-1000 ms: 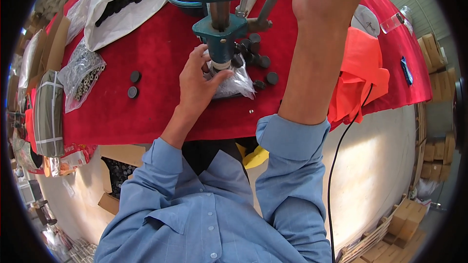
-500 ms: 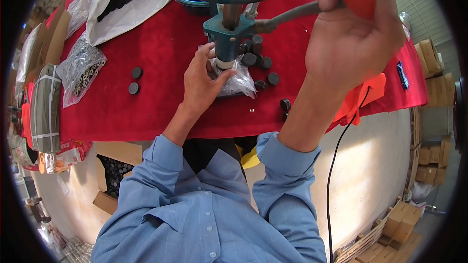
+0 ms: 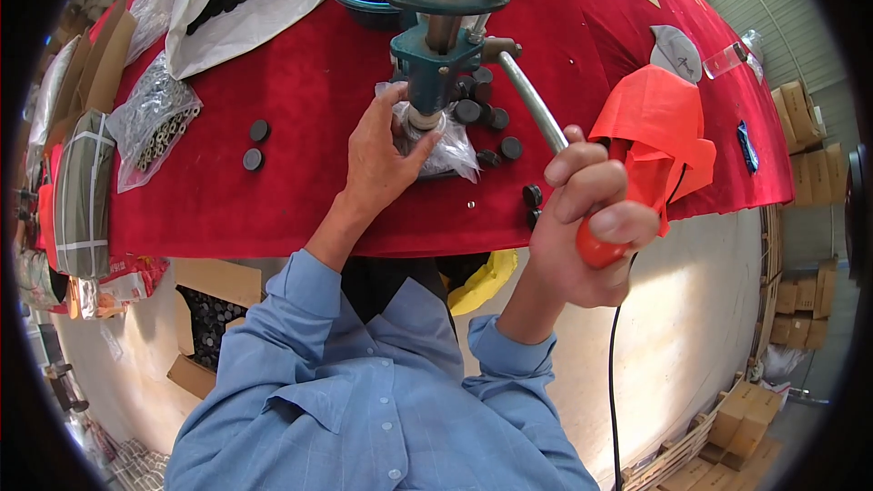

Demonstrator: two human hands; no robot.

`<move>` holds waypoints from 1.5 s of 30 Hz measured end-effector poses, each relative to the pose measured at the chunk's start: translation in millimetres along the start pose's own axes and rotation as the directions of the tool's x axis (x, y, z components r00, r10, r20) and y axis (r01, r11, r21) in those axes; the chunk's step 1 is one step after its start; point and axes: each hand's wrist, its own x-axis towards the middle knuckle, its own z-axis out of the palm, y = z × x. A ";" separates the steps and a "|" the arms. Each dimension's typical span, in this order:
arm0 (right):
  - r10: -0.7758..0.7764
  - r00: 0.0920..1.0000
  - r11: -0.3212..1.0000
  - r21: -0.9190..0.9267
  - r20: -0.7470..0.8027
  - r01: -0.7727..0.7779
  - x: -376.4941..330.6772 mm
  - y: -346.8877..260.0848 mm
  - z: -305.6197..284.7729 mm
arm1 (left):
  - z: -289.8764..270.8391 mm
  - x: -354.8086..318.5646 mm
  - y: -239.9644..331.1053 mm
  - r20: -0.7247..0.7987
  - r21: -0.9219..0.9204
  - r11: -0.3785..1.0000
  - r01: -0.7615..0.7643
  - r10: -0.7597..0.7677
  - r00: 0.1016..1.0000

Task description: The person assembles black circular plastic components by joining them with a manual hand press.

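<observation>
Overhead, a red-covered table (image 3: 273, 191) carries a teal hand press (image 3: 435, 55), its steel lever (image 3: 532, 114) angled toward the person. Left of it lie a white plastic sack (image 3: 236, 9) of dark parts and a clear bag (image 3: 150, 118) of metal rings; a grey strapped bundle (image 3: 82, 191) sits at the table's left edge, and brown cartons (image 3: 796, 109) stack at far right. An orange cloth (image 3: 659, 127) drapes the near right corner. The right hand (image 3: 587, 227) is closed around the lever's orange grip (image 3: 596, 250); the left hand (image 3: 382, 159) pinches at the press base, on crumpled clear plastic (image 3: 450, 155). Black discs (image 3: 257, 131) dot the cloth.
</observation>
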 end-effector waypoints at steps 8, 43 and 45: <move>-0.042 0.999 0.999 -0.030 -0.022 0.041 -7.1 3.7 0.1 | -3.3 -0.5 -2.4 0.002 -0.063 0.998 0.008 -0.008 1.000; 0.104 0.984 0.992 0.081 -0.144 -0.093 174.1 59.8 37.7 | -21.9 -5.4 -8.2 -0.009 0.104 0.995 0.009 -0.008 1.000; 0.067 0.990 0.997 0.035 -0.123 -0.063 175.7 54.6 32.3 | -10.8 1.9 -2.6 0.004 0.103 0.995 -0.017 0.017 1.000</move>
